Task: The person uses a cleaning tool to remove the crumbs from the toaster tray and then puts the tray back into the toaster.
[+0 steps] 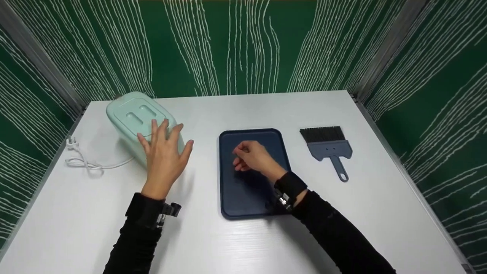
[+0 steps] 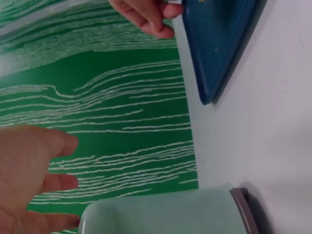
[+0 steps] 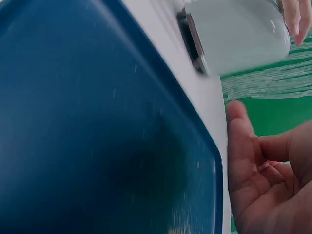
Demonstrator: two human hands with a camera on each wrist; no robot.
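Observation:
A tall mint-green appliance [image 1: 131,142] with a grooved lid stands at the left; its white power cord [image 1: 112,166] trails off beside it. My left hand [image 1: 165,158], fingers spread, is at the lid's near edge; whether a fingertip touches it I cannot tell. The left wrist view shows these fingers [image 2: 61,183] straight beside the appliance's rounded end. Over the dark blue tray [image 1: 236,198] hovers my right hand [image 1: 253,156], fingers loosely curled, thumb near the index finger. Nothing shows in its grasp. Small pale specks lie on the tray in the right wrist view.
A grey-blue hand brush [image 1: 330,150] with dark bristles lies right of the tray. A white plug [image 1: 71,143] sits near the table's left edge. Green walls with white lines stand behind and at both sides of the white table [image 1: 251,247].

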